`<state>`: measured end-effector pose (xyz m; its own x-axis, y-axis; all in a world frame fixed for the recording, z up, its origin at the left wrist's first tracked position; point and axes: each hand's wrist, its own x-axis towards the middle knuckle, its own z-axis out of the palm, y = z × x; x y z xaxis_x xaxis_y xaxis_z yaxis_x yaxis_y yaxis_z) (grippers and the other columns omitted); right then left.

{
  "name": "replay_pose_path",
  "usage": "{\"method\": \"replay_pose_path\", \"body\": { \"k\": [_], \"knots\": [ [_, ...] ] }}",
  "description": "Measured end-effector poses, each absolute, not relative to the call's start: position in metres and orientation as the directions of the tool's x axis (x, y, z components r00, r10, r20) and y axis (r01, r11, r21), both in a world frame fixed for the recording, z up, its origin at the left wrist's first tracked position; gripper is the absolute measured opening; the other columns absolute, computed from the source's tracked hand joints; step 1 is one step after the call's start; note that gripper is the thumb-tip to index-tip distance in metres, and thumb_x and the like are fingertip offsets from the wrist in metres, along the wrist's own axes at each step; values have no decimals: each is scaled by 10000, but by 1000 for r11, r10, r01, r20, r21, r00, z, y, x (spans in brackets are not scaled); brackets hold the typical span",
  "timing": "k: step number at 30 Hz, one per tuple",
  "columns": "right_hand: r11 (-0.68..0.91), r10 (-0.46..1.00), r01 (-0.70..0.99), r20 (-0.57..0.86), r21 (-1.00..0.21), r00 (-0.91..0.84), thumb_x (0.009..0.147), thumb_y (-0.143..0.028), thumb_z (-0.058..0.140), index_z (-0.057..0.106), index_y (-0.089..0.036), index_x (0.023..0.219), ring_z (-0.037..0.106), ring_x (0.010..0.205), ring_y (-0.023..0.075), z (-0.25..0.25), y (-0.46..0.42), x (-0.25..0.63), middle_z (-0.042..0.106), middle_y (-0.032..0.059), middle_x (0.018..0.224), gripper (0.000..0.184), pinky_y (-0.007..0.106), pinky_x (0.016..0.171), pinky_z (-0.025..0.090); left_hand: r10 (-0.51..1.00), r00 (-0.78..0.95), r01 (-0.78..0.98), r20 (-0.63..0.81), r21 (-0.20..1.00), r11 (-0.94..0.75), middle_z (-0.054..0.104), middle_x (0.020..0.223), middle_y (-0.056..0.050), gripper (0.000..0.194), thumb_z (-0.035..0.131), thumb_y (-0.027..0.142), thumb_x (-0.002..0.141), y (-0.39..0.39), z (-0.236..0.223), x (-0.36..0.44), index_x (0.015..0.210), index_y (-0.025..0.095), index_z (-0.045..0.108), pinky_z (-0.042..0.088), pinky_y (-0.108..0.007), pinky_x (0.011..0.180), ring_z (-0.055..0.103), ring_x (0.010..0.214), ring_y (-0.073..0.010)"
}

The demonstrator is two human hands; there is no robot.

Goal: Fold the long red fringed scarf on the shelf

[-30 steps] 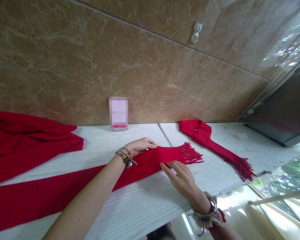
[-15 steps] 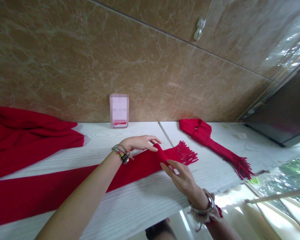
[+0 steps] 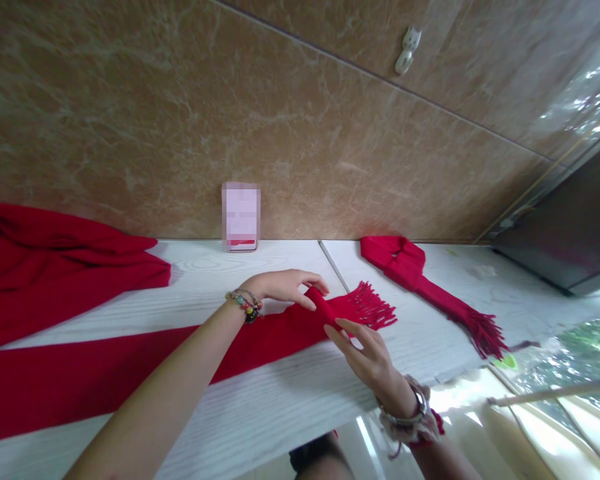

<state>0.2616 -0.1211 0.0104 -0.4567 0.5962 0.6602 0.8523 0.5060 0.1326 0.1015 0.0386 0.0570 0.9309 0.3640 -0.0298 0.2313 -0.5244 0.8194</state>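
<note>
A long red scarf (image 3: 270, 343) stretches from the left edge across the white table, its fringed end on the right. A narrow fold stands up across it just before the fringe. My left hand (image 3: 287, 287), wearing beaded bracelets, grips the far end of this fold between thumb and fingers. At the near end, my right hand (image 3: 367, 360) pinches the fold with thumb and index finger; a watch and a scrunchie are on that wrist. What lies under the fold is hidden.
A second red scarf (image 3: 405, 265), folded into a loop with a fringed tail, rests at the right. Bunched red cloth (image 3: 70, 267) lies at the left. A pale card or phone (image 3: 241, 217), blurred, leans against the marbled wall. A dark appliance (image 3: 565, 227) stands far right on the white table (image 3: 290, 400).
The raised fold has shifted slightly toward the fringe, with both hands still on it. The view has moved a little; the other scarf and the bunched cloth stay where they lay.
</note>
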Motion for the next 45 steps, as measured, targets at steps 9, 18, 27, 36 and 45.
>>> {"method": "replay_pose_path", "body": {
  "k": [9, 18, 27, 36, 45],
  "knots": [
    [577, 559, 817, 724, 9, -403, 832, -59, 444, 581, -211, 1094, 610, 839, 147, -1, -114, 264, 623, 76, 940, 333, 245, 682, 513, 408, 912, 242, 30, 765, -597, 652, 809, 14, 110, 603, 152, 666, 43, 58, 98, 762, 176, 651, 372, -221, 735, 551, 788, -138],
    [271, 847, 843, 531, -465, 20, 788, -270, 543, 610, -172, 807, 567, 569, 133, 31, -100, 238, 626, 14, 664, 120, 236, 531, 448, 425, 904, 251, 50, 742, -622, 619, 733, 15, 75, 603, 204, 678, 38, 75, 92, 733, 158, 623, 374, -214, 664, 540, 723, -129],
    [265, 817, 868, 577, -421, 30, 782, -259, 511, 609, -186, 667, 516, 484, 116, 60, -93, 225, 616, 1, 585, 168, 223, 482, 402, 461, 871, 184, 171, 756, -628, 617, 759, 4, 161, 626, 286, 677, 35, 93, 78, 768, 153, 632, 385, -233, 692, 551, 756, -144],
    [362, 775, 845, 630, -392, -40, 790, -201, 488, 622, -171, 712, 565, 541, 125, 85, -85, 216, 650, 19, 635, 158, 217, 507, 431, 439, 896, 192, 65, 835, -516, 636, 839, -2, 271, 673, 255, 623, 40, 102, 58, 877, 167, 639, 395, -234, 709, 560, 803, -158],
    [349, 847, 777, 531, -524, -22, 735, -191, 567, 628, -173, 775, 592, 557, 132, 106, -72, 218, 665, 4, 644, 75, 231, 517, 448, 541, 824, 159, 172, 845, -511, 624, 804, 7, 231, 621, 349, 695, 30, 126, 37, 841, 169, 627, 405, -233, 658, 561, 751, -154]
  ]
}}
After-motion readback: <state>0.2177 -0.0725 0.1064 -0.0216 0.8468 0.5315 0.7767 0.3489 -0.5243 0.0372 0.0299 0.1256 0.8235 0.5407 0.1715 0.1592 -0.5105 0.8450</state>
